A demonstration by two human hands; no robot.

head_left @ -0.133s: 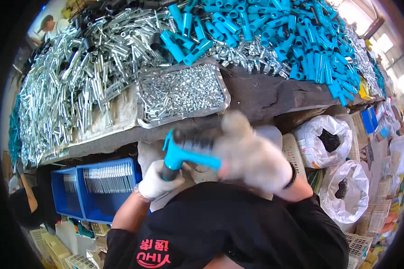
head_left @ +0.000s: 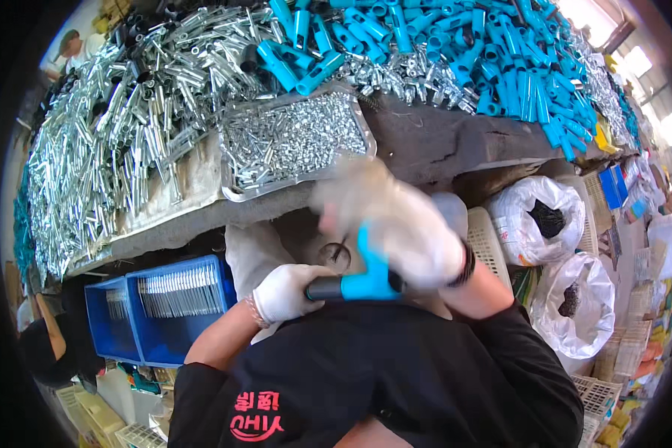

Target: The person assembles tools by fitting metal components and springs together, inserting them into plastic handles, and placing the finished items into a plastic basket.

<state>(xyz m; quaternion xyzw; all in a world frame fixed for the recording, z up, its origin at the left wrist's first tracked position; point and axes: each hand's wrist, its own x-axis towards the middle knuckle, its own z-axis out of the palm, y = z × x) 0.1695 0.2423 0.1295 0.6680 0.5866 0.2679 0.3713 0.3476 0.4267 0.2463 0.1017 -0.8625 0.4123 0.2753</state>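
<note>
Two gloved hands (head_left: 336, 261) grip a blue fitting (head_left: 369, 280), apparently below the workbench (head_left: 440, 142).

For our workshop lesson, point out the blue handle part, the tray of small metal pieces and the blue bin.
blue handle part (head_left: 367, 282), head view, on its blue body
tray (head_left: 235, 196), head view, on its lower-left rim
blue bin (head_left: 173, 337), head view, on its front wall

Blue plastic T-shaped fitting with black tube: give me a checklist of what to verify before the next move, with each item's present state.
1. Left hand in white glove wraps the black tube: ok.
2. Blue plastic T-shaped fitting sits on the tube end: ok.
3. Right hand grip on the fitting: cannot tell, motion-blurred.
4. Fitting fully seated: cannot tell.
5. Metal tray of small silver parts lies flat on the bench: ok.
</note>
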